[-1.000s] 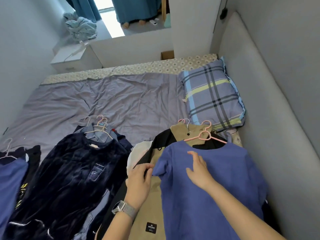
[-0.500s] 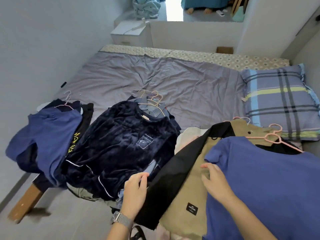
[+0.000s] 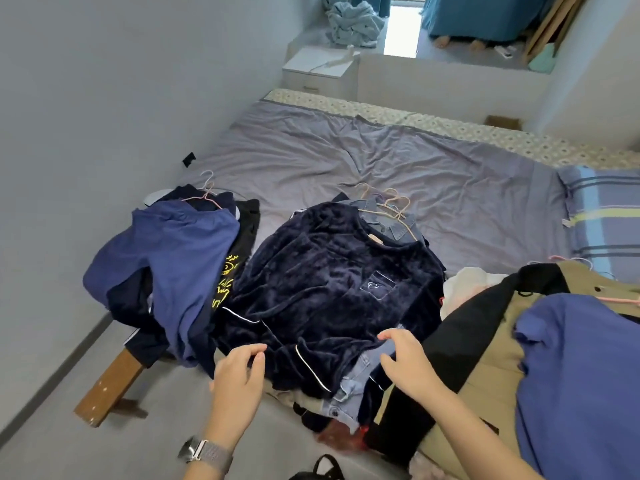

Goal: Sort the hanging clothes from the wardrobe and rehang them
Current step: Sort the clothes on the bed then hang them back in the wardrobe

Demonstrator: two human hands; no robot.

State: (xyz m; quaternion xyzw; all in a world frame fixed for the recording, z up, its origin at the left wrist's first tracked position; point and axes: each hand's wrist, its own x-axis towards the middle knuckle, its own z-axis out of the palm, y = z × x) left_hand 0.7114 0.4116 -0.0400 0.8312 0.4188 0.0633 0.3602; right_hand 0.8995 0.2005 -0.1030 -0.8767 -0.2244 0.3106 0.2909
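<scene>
Three piles of clothes on hangers lie along the bed's near edge. The middle pile is topped by a navy velvet top [image 3: 329,282] over a denim garment [image 3: 349,386], with wire hangers [image 3: 391,206] at its collar. My left hand [image 3: 239,379] reaches the top's lower hem, fingers loosely curled, nothing clearly held. My right hand [image 3: 405,362] touches the hem and the denim with curved fingers. A blue garment [image 3: 173,254] tops the left pile. On the right, a blue T-shirt [image 3: 581,375] lies over a khaki and black jacket [image 3: 485,358].
The grey sheet [image 3: 381,161] spreads beyond the piles, with a plaid pillow [image 3: 602,216] at the right. The wall runs close on the left. A white bedside cabinet [image 3: 318,69] stands at the far end. A wooden bed leg [image 3: 107,386] juts onto the floor.
My view swung left from the right pile to the middle one. Both hands left the blue T-shirt and jacket and moved to the navy top's hem.
</scene>
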